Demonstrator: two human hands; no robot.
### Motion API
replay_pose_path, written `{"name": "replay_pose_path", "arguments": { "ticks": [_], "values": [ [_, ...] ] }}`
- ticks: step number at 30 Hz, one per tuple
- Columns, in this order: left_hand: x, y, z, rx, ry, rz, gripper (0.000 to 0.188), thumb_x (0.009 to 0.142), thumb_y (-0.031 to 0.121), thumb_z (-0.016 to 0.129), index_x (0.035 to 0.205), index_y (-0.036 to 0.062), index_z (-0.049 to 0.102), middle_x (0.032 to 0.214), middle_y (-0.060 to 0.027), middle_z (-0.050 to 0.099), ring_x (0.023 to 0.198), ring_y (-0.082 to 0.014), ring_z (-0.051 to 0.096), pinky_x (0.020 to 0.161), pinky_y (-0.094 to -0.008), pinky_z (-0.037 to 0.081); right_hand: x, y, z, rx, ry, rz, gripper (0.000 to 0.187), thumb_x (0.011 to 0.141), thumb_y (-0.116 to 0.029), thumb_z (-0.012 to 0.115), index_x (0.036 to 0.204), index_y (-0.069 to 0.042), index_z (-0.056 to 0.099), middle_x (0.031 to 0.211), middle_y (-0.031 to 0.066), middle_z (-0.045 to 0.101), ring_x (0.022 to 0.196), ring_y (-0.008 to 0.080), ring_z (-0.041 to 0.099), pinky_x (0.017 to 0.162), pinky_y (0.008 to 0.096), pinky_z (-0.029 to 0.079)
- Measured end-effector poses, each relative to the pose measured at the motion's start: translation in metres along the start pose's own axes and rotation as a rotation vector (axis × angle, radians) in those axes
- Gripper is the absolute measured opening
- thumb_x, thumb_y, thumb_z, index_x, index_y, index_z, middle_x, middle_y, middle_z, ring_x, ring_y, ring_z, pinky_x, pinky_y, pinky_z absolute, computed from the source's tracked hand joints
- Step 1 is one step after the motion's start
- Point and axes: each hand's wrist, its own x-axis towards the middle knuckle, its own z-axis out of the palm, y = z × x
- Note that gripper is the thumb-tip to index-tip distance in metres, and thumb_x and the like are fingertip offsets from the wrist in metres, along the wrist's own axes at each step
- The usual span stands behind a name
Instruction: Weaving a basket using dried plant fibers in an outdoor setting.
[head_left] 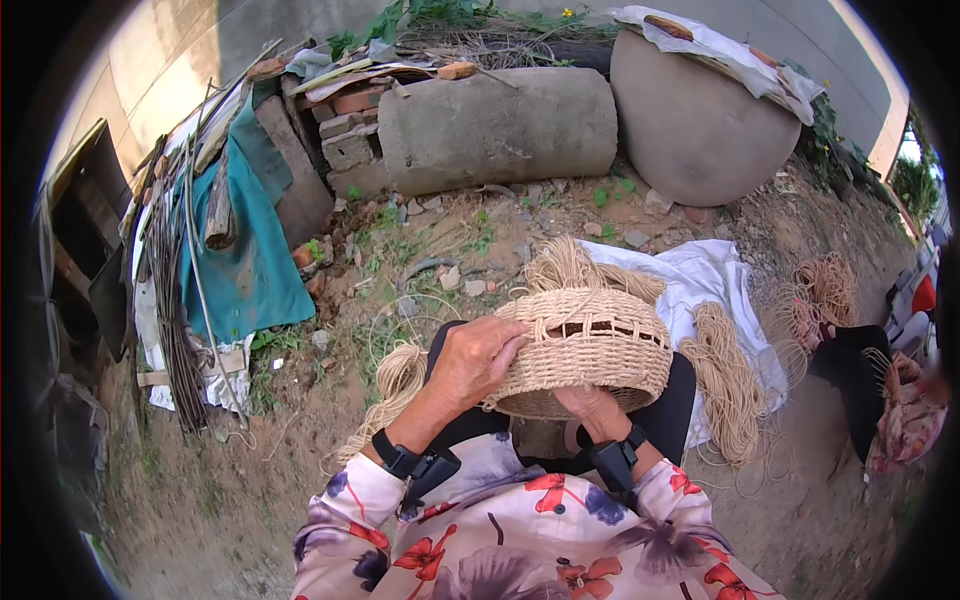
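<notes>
A pale woven basket (590, 345) lies tilted over my lap, its opening towards me. A band of open gaps runs round its wall near the far side. My left hand (474, 362) is closed at the basket's left side, thumb and curled fingers against the weave. My right hand (592, 404) reaches into the opening from below, and its fingers are hidden behind the near rim. A bundle of straw-coloured cord (570, 268) lies just beyond the basket. More cord (395, 385) is heaped by my left knee.
On the right, a cord coil (727, 385) rests on a white sheet (700, 265). Another person (850, 375) sits at the far right beside more cord (828, 285). A concrete cylinder (500, 130), a rounded slab (700, 120) and a teal cloth (245, 230) line the back.
</notes>
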Motion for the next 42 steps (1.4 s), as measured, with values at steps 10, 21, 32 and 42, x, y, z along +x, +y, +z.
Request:
{"name": "replay_pose_path", "arguments": {
  "ticks": [10,21,32,42],
  "values": [
    [-0.051,-0.013,-0.019,0.110,-0.065,-0.253,0.007,0.081,0.008,0.067,0.087,0.0048,0.070,0.071,-0.0074,0.068,0.057,-0.0189,0.063,0.054,-0.0316,0.051,0.000,-0.004,-0.008,-0.363,0.055,-0.039,0.056,0.092,-0.042,0.067,0.135,-0.010,0.050,0.134,0.0041,0.056,0.126,0.0215,0.049,0.111,0.0405,0.039],
    [-0.030,-0.034,-0.013,-0.964,-0.171,-1.003,0.035,0.105,0.034,0.046,0.111,0.0026,0.060,0.083,-0.0095,0.070,0.059,-0.0074,0.060,0.054,-0.0225,0.053,0.004,0.002,0.049,-0.255,0.009,-0.011,0.053,0.090,-0.042,0.071,0.128,-0.009,0.055,0.126,0.0035,0.061,0.117,0.0184,0.056,0.105,0.0390,0.045],
    [-0.006,-0.036,-0.018,-0.903,-0.058,-1.044,0.026,0.100,0.032,0.057,0.098,0.0069,0.064,0.078,-0.0039,0.068,0.061,-0.0074,0.061,0.053,-0.0217,0.053,0.005,0.008,0.042,-0.266,0.030,-0.031,0.051,0.089,-0.040,0.072,0.127,-0.009,0.056,0.125,0.0035,0.061,0.116,0.0175,0.057,0.104,0.0390,0.046],
    [-0.017,-0.031,-0.023,-0.574,-0.238,-0.899,0.015,0.090,0.016,0.072,0.094,0.0019,0.067,0.075,-0.0004,0.065,0.064,-0.0065,0.060,0.055,-0.0220,0.052,0.003,0.011,0.031,-0.250,0.096,-0.006,0.052,0.088,-0.036,0.074,0.128,-0.008,0.055,0.126,0.0041,0.060,0.117,0.0188,0.056,0.104,0.0402,0.045]
  ]
}}
